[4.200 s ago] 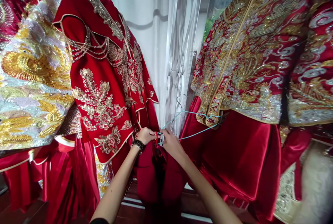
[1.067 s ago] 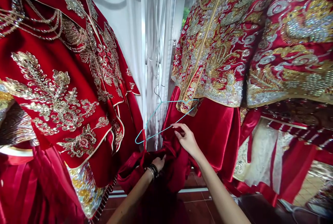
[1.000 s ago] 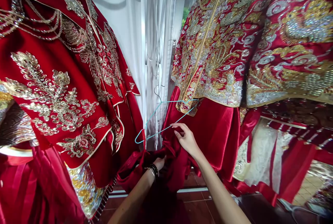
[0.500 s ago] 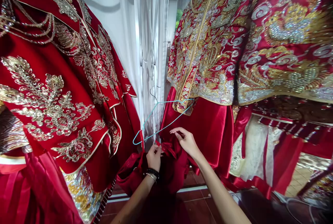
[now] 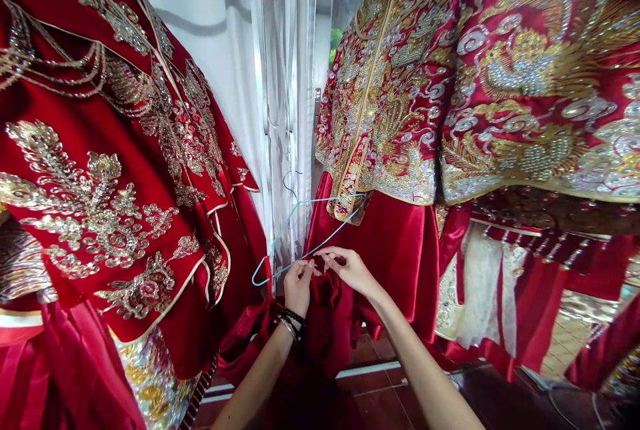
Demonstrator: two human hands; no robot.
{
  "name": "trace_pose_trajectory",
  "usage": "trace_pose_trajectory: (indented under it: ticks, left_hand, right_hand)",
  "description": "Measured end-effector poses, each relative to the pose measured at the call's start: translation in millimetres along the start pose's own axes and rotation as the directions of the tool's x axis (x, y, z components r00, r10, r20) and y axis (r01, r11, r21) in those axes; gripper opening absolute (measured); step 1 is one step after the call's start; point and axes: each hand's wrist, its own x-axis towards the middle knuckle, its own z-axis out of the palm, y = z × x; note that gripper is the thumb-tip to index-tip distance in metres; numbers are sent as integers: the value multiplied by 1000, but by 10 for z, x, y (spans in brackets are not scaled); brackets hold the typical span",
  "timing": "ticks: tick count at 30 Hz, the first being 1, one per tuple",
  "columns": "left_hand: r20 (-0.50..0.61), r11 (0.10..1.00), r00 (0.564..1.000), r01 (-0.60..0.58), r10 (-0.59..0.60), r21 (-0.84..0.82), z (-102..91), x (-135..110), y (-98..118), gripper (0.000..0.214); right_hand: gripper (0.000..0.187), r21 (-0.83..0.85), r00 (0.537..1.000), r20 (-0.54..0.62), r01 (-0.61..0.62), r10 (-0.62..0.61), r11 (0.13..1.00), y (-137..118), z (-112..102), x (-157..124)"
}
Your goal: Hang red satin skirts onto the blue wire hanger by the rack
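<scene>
My left hand (image 5: 299,288), with dark bead bracelets at the wrist, pinches the top edge of a plain red satin garment (image 5: 325,323) just under a thin light-blue wire hanger (image 5: 305,233). My right hand (image 5: 350,269) meets it from the right, fingers closed on the same red cloth at the hanger's lower wire. The hanger's hook points up in front of a white curtain (image 5: 250,83). The cloth hangs down from both hands toward the floor.
A red robe with gold embroidery (image 5: 115,170) hangs at the left. A red jacket thick with gold and silver embroidery (image 5: 450,83) hangs at the right over a red skirt (image 5: 395,263). Dark red floor tiles (image 5: 380,397) show below.
My left hand rose from low in the red cloth to the hanger's lower wire and met my right hand. The view swung slightly to the right.
</scene>
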Motion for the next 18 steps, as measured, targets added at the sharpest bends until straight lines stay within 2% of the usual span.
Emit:
trace_pose_trajectory:
  ticks: [4,7,10,14,18]
  left_hand:
    - [15,998,999,-41,41,-39,23,44,41,23]
    - [14,998,998,-56,57,-33,22,86,95,20]
    - [22,995,997,-72,74,-65,18,132,178,17]
    - [65,990,992,-98,105,-99,51,176,283,16]
    - [129,988,980,-144,149,-50,105,222,351,15]
  right_hand:
    - [22,-88,1000,7,17,-16,996,-37,-26,-43]
    - [16,-104,997,19,77,-75,992,-32,-69,-64]
    - [24,-94,992,30,127,-124,987,12,-119,-72]
    - [35,-48,996,3,88,-88,995,74,-104,-43]
    - [32,-41,997,-34,72,-74,997,69,3,35]
